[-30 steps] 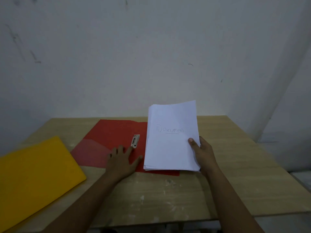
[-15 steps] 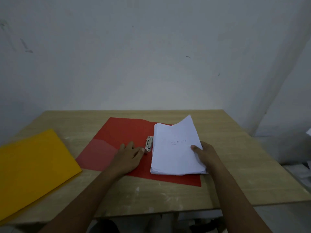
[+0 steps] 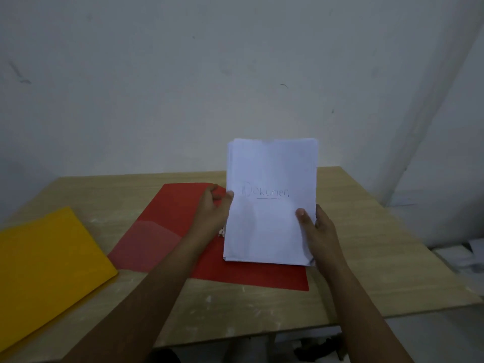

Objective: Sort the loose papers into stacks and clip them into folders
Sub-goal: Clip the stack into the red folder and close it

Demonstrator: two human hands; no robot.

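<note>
One white paper stack (image 3: 271,205), top sheet handwritten "Dokumen", underlined, edges slightly uneven; raised upright over the open red folder (image 3: 167,226) on the desk (image 3: 366,247). My left grip (image 3: 213,209) pinches its 9 o'clock edge, my right grip (image 3: 318,226) its 3 o'clock edge. Yellow folder (image 3: 44,265) lies at 8 o'clock.

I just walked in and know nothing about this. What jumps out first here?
Front and centre, a stack of white papers with handwriting on the top sheet is held up by the left hand and the right hand. Beneath it an open red folder lies on the wooden table. At the left lies a closed yellow folder.
</note>
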